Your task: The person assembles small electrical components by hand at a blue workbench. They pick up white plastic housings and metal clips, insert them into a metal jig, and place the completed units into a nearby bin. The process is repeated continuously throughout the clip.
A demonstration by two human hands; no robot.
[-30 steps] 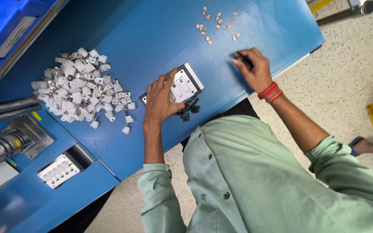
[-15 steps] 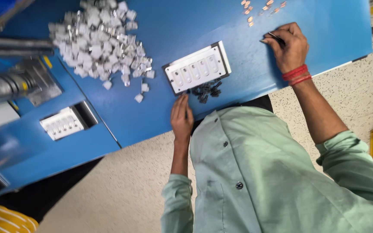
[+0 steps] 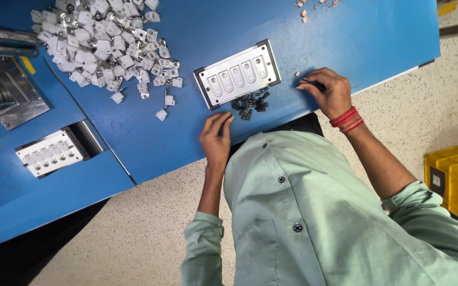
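The right hand (image 3: pixel 328 94), red thread bands at its wrist, rests on the blue surface (image 3: pixel 345 37) with its fingers curled around a thin dark tool (image 3: pixel 313 83), whose tip points toward a tiny copper-coloured piece (image 3: pixel 297 74) lying just beside it. The left hand (image 3: pixel 216 139) lies near the surface's front edge, fingers loosely bent and holding nothing, its fingertips close to a small heap of black parts (image 3: pixel 250 102) but, as far as the view shows, not touching them. Directly behind that heap sits a grey metal jig plate (image 3: pixel 237 74) with a row of five oval pockets, lying flat and slightly askew. Farther out, toward the upper left, a large pile of small white pieces (image 3: pixel 104 45) spreads over the surface, with a few strays near its edge. A few more copper-coloured bits (image 3: pixel 306 11) lie at the far edge. On a lower blue ledge to the left rests a second white plate (image 3: pixel 51 153), and yellow crates (image 3: pixel 457 177) stand on the floor at the right.
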